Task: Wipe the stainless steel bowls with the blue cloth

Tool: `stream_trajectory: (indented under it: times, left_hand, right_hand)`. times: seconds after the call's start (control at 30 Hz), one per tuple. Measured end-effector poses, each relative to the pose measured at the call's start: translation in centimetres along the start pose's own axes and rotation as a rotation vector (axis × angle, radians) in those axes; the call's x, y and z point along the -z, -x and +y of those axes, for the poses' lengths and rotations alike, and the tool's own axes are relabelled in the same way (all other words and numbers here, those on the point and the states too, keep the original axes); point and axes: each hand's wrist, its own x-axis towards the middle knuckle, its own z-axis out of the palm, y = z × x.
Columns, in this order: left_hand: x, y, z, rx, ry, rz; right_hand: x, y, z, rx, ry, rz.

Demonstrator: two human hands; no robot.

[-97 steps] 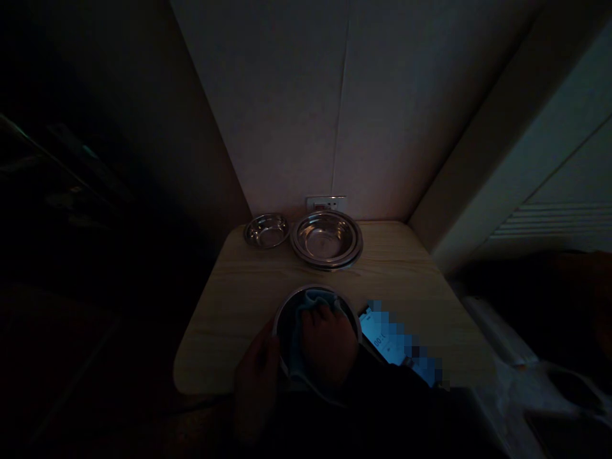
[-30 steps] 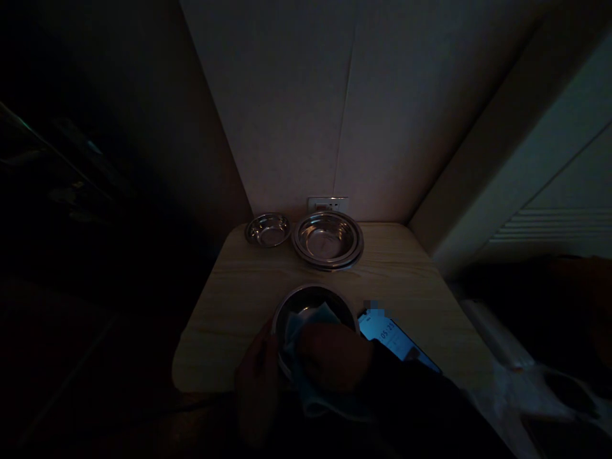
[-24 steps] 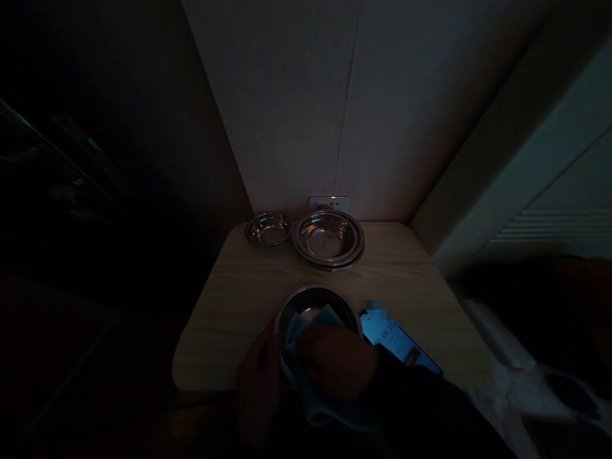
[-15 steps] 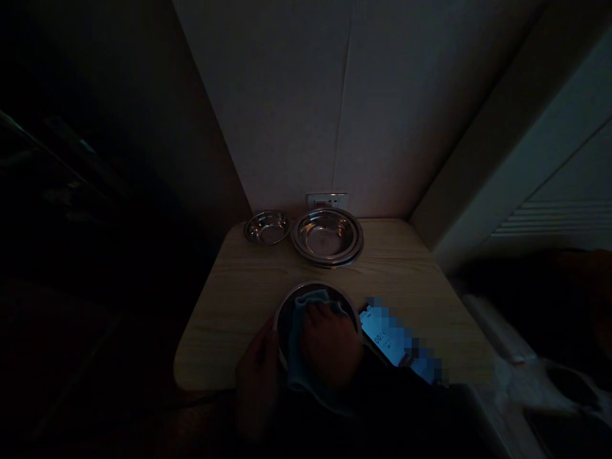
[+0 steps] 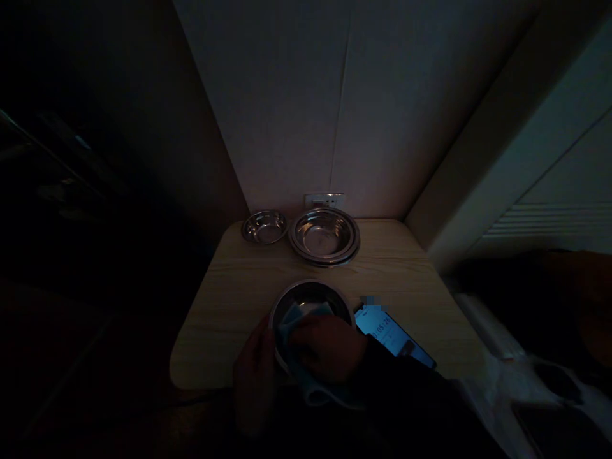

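Near the front edge of the table sits a round metal bowl (image 5: 335, 296). My left hand (image 5: 254, 370) grips its left rim, fingers outside and thumb near the edge. My right hand (image 5: 327, 347) is closed on a blue cloth (image 5: 292, 315) inside the bowl, pressed toward its left inner wall. Part of the cloth hangs over the bowl's near rim. My right fingertips are hidden in the dim light and the folds.
Stacked metal bowls (image 5: 324, 236) stand at the back of the wooden table (image 5: 229, 287), with a smaller metal bowl (image 5: 264, 227) to their left. A lit phone (image 5: 394, 335) lies right of my right hand. Behind is a wall with a socket (image 5: 324, 200).
My right hand, with the cloth, has gone back and forth in the bowl; since half a second ago it has turned and shifted toward the left wall. My left hand stays on the rim.
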Motion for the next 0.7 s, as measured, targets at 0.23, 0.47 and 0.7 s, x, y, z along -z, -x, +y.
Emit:
stream_trajectory:
  times: [0.23, 0.47, 0.7]
  left_hand:
    - [0.2, -0.2, -0.1, 0.029, -0.003, -0.007]
    - [0.8, -0.4, -0.4, 0.017, 0.012, 0.002]
    - [0.0, 0.1, -3.1, -0.028, 0.014, 0.021]
  right_hand:
    - [-1.2, 0.0, -0.4, 0.021, -0.198, 0.09]
    - [-2.6, -1.5, -3.6, -0.241, -0.165, 0.291]
    - [-1.2, -1.6, -5.5, -0.408, -0.029, 0.169]
